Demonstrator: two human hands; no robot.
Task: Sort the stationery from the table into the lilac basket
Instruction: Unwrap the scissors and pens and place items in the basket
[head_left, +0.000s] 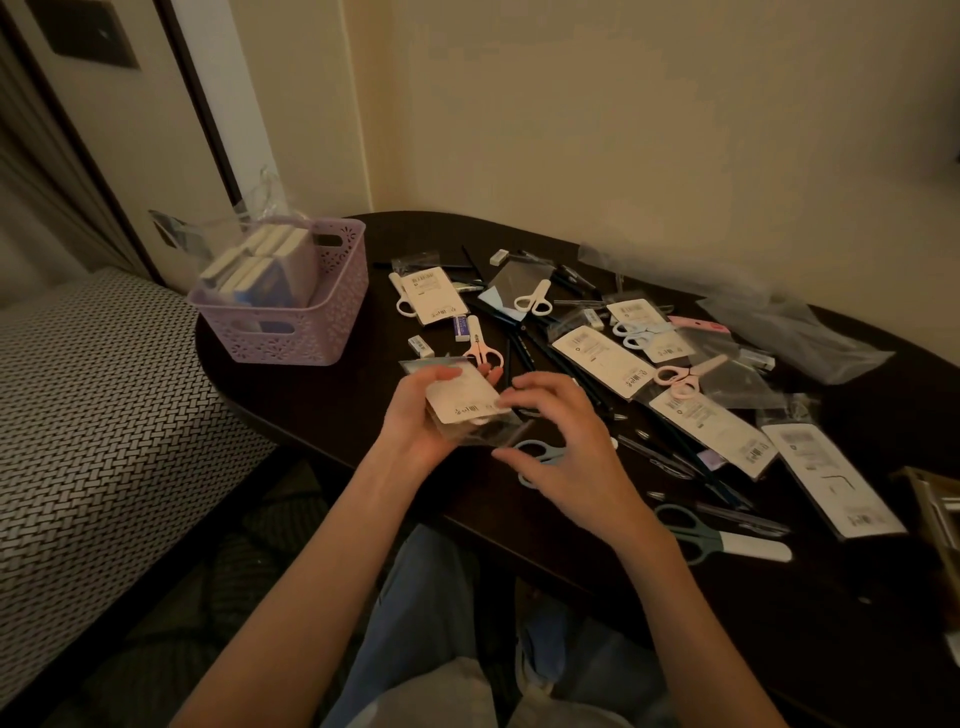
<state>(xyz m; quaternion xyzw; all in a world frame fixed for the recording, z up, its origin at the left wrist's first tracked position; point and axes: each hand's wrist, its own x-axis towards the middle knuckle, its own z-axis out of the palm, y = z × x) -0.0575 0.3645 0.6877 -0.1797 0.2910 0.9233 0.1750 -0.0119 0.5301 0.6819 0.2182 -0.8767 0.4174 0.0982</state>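
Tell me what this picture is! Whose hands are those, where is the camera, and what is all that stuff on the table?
The camera sits on a person's head, looking down, so you see their own two arms. No robot here. The left hand holds a clear packet with a white card in it. The right hand touches that packet's edge with curled fingers. On the dark table lie small scissors, erasers, pencils and more packets. The lilac basket stands at the left and already has some boxes inside. The things go in there.
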